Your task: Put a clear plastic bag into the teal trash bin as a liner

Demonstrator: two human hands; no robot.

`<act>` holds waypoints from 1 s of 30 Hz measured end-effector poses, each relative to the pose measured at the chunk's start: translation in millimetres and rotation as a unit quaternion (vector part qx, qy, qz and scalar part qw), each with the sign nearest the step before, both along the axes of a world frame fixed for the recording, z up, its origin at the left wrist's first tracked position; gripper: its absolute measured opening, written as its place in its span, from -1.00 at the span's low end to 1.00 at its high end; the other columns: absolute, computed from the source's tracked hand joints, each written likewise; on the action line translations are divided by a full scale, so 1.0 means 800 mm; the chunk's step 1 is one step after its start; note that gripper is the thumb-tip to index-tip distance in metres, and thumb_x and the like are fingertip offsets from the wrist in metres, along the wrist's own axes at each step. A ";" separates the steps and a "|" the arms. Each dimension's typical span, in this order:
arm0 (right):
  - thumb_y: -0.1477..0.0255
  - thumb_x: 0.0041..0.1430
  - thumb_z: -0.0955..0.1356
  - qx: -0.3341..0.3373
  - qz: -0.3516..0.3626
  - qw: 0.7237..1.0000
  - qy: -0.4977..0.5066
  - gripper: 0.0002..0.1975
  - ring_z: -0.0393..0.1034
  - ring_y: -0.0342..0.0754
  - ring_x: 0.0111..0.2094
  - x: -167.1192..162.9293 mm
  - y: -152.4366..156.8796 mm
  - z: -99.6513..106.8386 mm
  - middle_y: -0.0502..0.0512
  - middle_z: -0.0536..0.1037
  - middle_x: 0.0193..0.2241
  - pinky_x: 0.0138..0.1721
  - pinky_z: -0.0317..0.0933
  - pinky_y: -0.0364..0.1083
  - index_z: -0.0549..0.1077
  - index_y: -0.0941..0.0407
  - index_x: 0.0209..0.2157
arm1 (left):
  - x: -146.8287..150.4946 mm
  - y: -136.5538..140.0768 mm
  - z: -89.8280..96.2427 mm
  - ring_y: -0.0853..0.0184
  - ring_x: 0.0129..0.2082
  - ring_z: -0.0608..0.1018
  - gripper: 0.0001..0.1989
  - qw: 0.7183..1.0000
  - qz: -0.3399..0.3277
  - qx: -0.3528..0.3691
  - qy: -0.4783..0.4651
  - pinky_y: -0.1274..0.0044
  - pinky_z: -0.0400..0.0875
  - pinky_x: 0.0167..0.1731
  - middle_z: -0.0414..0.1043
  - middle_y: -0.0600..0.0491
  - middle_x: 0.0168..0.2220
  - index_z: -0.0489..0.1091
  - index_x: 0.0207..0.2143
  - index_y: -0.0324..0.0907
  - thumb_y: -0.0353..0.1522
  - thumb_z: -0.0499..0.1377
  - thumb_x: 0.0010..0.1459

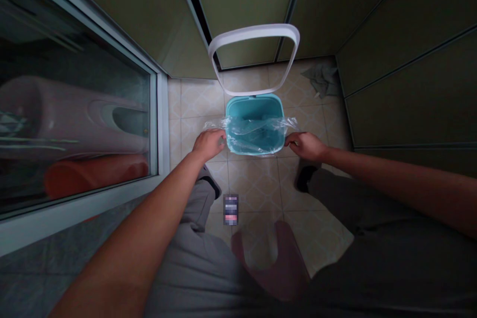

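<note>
At the far left, a glass panel (115,74) in a white frame (163,124) shows a pale pink vessel (70,114) above an orange container (122,166). To the right of the frame, the left hand (210,145) is at the front left corner of the bin, fingers curled inward beside the clear plastic bag; whether they pinch the film cannot be determined. A small rectangular item (231,209), blurred, lies on the tiled floor (257,184). The turquoise bin (253,108) stands upright on the floor between both hands. A white rim frame (257,32) is raised at its rear edge. The clear plastic bag (253,125) spans the bin's front portion and projects past both sides. The right hand (309,146) is at the bin's right side, fingers bent and nearly closed; its hold on the film cannot be confirmed. Farther right, a grey cloth (323,80) lies beside dark panels (402,84).
</note>
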State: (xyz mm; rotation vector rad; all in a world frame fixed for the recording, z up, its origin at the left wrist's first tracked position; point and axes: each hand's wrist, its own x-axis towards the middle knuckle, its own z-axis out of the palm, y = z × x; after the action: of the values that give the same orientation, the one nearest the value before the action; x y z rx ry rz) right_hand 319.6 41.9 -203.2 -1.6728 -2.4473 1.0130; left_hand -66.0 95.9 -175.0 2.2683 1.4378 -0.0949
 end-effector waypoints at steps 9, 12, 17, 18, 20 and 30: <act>0.55 0.19 0.31 -0.085 -0.242 0.953 0.161 -0.58 0.58 0.03 -0.22 0.010 0.062 -0.023 0.24 0.64 -0.08 -0.15 0.45 -0.02 0.47 0.14 0.09 | -0.017 0.042 -0.050 0.24 -0.13 0.61 -0.58 0.962 0.216 -0.062 -0.155 0.46 0.46 -0.02 0.61 -0.02 -0.06 0.54 0.00 -0.13 -0.41 0.22 0.05; 0.51 0.22 0.34 -0.119 -0.313 0.925 0.179 -0.56 0.57 -0.03 -0.39 0.005 0.092 -0.027 0.28 0.64 -0.13 -0.34 0.44 -0.08 0.42 0.18 0.14 | -0.018 0.064 -0.065 0.28 -0.19 0.60 -0.62 0.935 0.289 -0.070 -0.191 0.49 0.45 -0.07 0.62 -0.03 -0.13 0.56 -0.04 -0.19 -0.38 0.22 0.04; 0.35 0.21 0.43 -0.121 -0.374 0.903 0.172 -0.64 0.49 -0.07 -0.52 -0.018 0.130 -0.032 0.16 0.61 -0.37 -0.47 0.39 -0.12 0.47 0.18 0.01 | -0.007 0.092 -0.083 0.30 -0.33 0.57 -0.77 0.902 0.338 -0.097 -0.249 0.51 0.42 -0.24 0.58 0.02 -0.34 0.53 -0.27 -0.20 -0.30 0.26 -0.01; 0.33 0.21 0.43 -0.119 -0.380 0.902 0.164 -0.66 0.47 -0.07 -0.54 -0.022 0.134 -0.033 0.14 0.59 -0.41 -0.49 0.38 -0.12 0.48 0.17 -0.02 | -0.005 0.094 -0.086 0.31 -0.37 0.55 -0.81 0.901 0.343 -0.097 -0.248 0.52 0.40 -0.29 0.55 0.04 -0.39 0.50 -0.33 -0.19 -0.29 0.26 -0.01; 0.31 0.21 0.43 -0.109 -0.401 0.897 0.149 -0.69 0.45 -0.09 -0.56 -0.028 0.138 -0.035 0.13 0.57 -0.43 -0.52 0.37 -0.13 0.46 0.16 -0.07 | 0.000 0.096 -0.089 0.35 -0.44 0.49 -0.85 0.905 0.346 -0.078 -0.233 0.55 0.35 -0.37 0.46 0.10 -0.48 0.44 -0.39 -0.17 -0.28 0.26 0.00; 0.29 0.24 0.40 -0.107 -0.378 0.899 0.196 -0.58 0.49 -0.06 -0.45 -0.020 0.149 -0.032 0.13 0.60 -0.33 -0.44 0.40 -0.12 0.39 0.09 0.11 | 0.014 0.103 -0.076 0.40 -0.43 0.43 -0.73 0.936 0.229 -0.061 -0.260 0.57 0.32 -0.32 0.44 0.13 -0.40 0.52 -0.21 -0.19 -0.36 0.22 -0.01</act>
State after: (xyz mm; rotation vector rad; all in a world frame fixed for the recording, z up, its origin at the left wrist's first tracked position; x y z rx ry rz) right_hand 303.9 160.8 -228.8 -1.9678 -1.2840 1.3166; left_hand -54.6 178.4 -235.9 1.6302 1.5539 0.5088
